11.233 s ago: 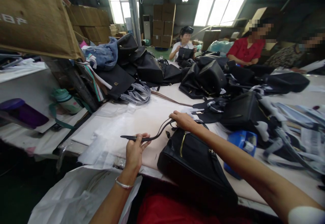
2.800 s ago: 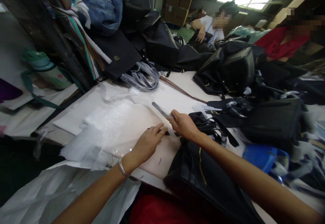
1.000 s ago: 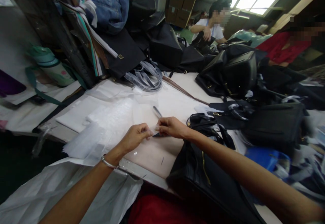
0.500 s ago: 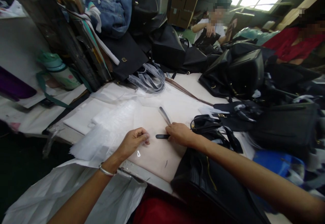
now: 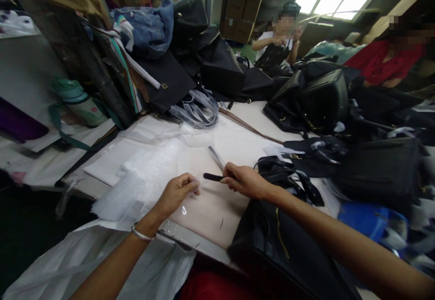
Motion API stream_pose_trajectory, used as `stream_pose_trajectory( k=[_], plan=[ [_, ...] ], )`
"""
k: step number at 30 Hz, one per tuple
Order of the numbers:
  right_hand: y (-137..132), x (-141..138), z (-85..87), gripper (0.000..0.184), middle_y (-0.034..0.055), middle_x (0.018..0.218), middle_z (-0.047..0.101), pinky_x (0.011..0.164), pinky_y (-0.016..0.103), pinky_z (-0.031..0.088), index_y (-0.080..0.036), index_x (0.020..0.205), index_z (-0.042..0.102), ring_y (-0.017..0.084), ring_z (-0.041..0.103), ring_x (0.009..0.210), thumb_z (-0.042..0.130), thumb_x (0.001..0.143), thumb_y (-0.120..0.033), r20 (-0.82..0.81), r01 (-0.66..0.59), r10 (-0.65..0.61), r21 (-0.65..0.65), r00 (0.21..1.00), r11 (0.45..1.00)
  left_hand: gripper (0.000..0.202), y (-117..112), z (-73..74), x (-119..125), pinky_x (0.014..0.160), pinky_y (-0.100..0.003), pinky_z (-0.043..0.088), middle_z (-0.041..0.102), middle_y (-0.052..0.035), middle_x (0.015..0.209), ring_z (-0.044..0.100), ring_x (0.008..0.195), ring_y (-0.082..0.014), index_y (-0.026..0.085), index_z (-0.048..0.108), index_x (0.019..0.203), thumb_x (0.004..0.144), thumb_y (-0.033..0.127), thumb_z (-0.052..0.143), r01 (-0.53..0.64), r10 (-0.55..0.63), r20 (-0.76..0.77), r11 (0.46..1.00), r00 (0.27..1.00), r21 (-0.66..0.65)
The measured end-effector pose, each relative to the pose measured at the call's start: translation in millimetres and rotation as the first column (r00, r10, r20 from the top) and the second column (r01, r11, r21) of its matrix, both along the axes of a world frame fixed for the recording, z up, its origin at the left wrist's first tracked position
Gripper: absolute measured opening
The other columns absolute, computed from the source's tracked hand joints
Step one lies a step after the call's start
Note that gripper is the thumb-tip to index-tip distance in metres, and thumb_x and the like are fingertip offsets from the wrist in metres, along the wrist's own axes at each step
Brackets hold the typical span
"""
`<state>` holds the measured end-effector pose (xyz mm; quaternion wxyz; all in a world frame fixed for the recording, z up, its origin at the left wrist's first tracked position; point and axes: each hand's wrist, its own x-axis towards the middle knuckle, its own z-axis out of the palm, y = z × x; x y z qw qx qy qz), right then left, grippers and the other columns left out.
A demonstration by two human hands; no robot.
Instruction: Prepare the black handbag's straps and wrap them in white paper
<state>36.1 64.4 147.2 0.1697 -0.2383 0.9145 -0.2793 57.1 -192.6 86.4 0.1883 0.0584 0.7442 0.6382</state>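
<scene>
My right hand (image 5: pixel 243 181) grips a black bag strap (image 5: pixel 213 177) whose free end sticks out to the left over the table. A second strap end (image 5: pixel 216 156) wrapped in clear film points away beyond it. My left hand (image 5: pixel 176 193), with a bangle at the wrist, pinches the edge of a clear plastic sleeve (image 5: pixel 159 173) lying on the table, a short gap left of the strap tip. A black handbag (image 5: pixel 272 250) with a gold zipper lies at the table's near edge under my right forearm.
Black handbags (image 5: pixel 309 100) are piled across the far and right side of the table (image 5: pixel 204 209). A bundle of clear-wrapped straps (image 5: pixel 199 109) lies ahead. A green bottle (image 5: pixel 79 103) stands left. A blue box (image 5: pixel 367 214) sits right. Other people sit at the far side.
My right hand has lifted the strap's black end slightly and shifted it left toward my left hand. My left hand has stayed on the plastic sleeve.
</scene>
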Motion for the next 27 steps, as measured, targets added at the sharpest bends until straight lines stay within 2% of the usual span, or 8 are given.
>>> stream_pose_trajectory(
  k=[12, 20, 25, 27],
  plan=[
    [7, 3, 0.4, 0.015, -0.0001, 0.074, 0.063, 0.058, 0.02, 0.031, -0.02, 0.099, 0.053, 0.011, 0.054, 0.061, 0.053, 0.09, -0.033, -0.034, -0.044, 0.047, 0.069, 0.998, 0.997, 0.02, 3, -2.3, 0, 0.063, -0.024, 0.039, 0.066, -0.0012, 0.073, 0.057, 0.067, -0.0128, 0.017, 0.058, 0.082, 0.086, 0.037, 0.057, 0.03, -0.03, -0.005, 0.999, 1.0, -0.041],
    [3, -4, 6.5, 0.016, -0.0003, 0.072, 0.065, 0.059, 0.02, 0.031, -0.022, 0.104, 0.056, 0.014, 0.06, 0.067, 0.053, 0.09, -0.031, -0.043, -0.154, 0.159, 0.114, 0.986, 0.982, 0.027, 23, 3.5, 0, 0.069, -0.026, 0.041, 0.065, -0.0016, 0.076, 0.058, 0.072, -0.0152, 0.017, 0.064, 0.085, 0.086, 0.043, 0.055, 0.116, -0.119, -0.036, 0.99, 0.992, -0.076],
    [-9, 0, 0.8, 0.028, 0.0024, 0.073, 0.064, 0.057, 0.021, 0.03, -0.019, 0.113, 0.051, 0.016, 0.059, 0.067, 0.057, 0.089, -0.032, -0.066, -0.153, 0.163, 0.139, 0.984, 0.978, 0.021, 43, 9.9, -1, 0.073, -0.026, 0.041, 0.066, -0.001, 0.08, 0.058, 0.077, -0.0153, 0.017, 0.064, 0.086, 0.087, 0.036, 0.054, 0.179, -0.179, -0.072, 0.984, 0.981, -0.016],
    [-7, 3, -0.7, 0.032, 0.0038, 0.074, 0.064, 0.057, 0.022, 0.031, -0.017, 0.114, 0.05, 0.018, 0.06, 0.069, 0.056, 0.09, -0.038, -0.067, -0.173, 0.184, 0.148, 0.981, 0.974, 0.02, 48, 11.8, -2, 0.073, -0.025, 0.04, 0.066, -0.0001, 0.079, 0.057, 0.075, -0.0143, 0.017, 0.063, 0.083, 0.088, 0.034, 0.053, 0.205, -0.207, -0.105, 0.978, 0.973, -0.022]
  ],
)
